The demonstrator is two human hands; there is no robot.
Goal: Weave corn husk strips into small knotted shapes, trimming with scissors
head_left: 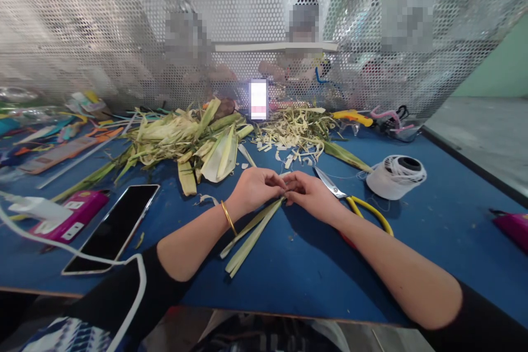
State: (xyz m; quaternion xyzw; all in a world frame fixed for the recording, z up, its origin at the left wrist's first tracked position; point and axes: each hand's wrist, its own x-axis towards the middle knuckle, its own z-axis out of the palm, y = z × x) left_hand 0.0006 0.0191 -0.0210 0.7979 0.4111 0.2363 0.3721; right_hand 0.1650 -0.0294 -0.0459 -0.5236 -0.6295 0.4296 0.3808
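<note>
Leaf heap [175,131] centre left, scissors [336,191] centre right; left hand [254,189] and right hand [308,193] pinch leaf strips [252,243]; tabletop [315,280] runs to bottom edge

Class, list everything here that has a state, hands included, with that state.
Leaf strips: gathered at far end, spread at near end
Left hand: pinching their far end
Right hand: pinching there too
Scissors: lying down, handles partly hidden
Near phone: flat, screen dark
Far screen: lit
Thread spool: wound, loose thread trailing
</note>
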